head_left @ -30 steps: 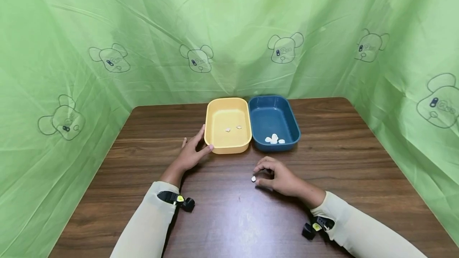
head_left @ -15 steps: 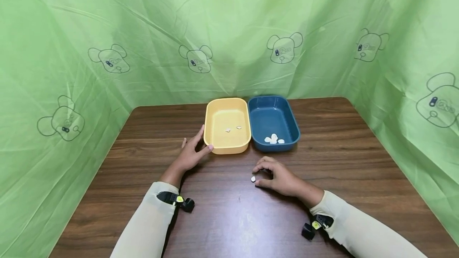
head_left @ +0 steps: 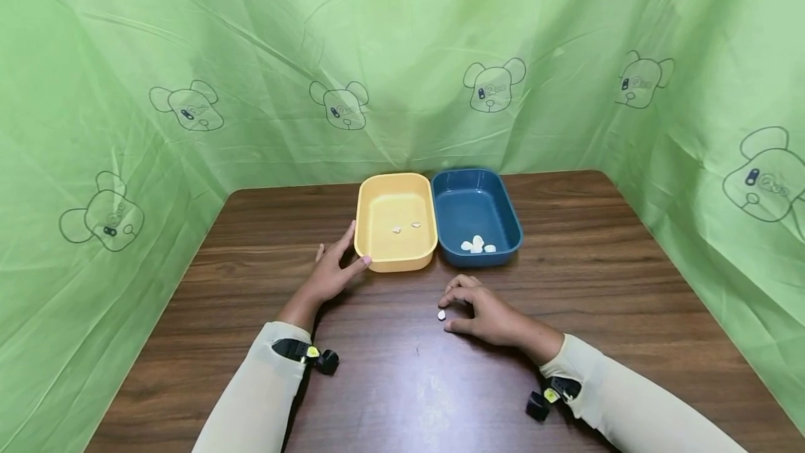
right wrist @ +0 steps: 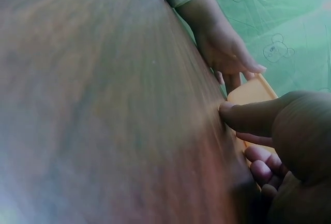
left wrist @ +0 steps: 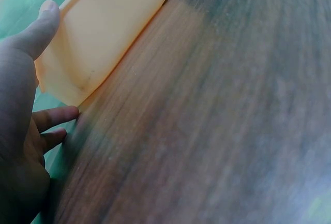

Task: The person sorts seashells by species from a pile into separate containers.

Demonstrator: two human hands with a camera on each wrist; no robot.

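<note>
In the head view, my left hand (head_left: 328,275) rests against the left wall and near corner of the yellow bin (head_left: 396,265), fingers spread and fairly straight. The left wrist view shows its thumb on the bin's edge. My right hand (head_left: 490,314) is over the table, thumb and index finger bent with a gap between them. A small white pebble-like piece (head_left: 441,314) lies at the mouth of that gap, and no pinch on it shows. In the right wrist view the piece is hidden; the right thumb (right wrist: 248,118) is low over the wood.
A blue bin (head_left: 478,198) stands against the yellow one, with several white pieces (head_left: 478,243) at its near end. Two small shell-like bits (head_left: 405,227) lie in the yellow bin. Green cloth (head_left: 402,54) hangs behind the brown table (head_left: 264,229).
The whole head view has shifted slightly to the left. Both hands, the bins and the white piece keep nearly the same places relative to one another.
</note>
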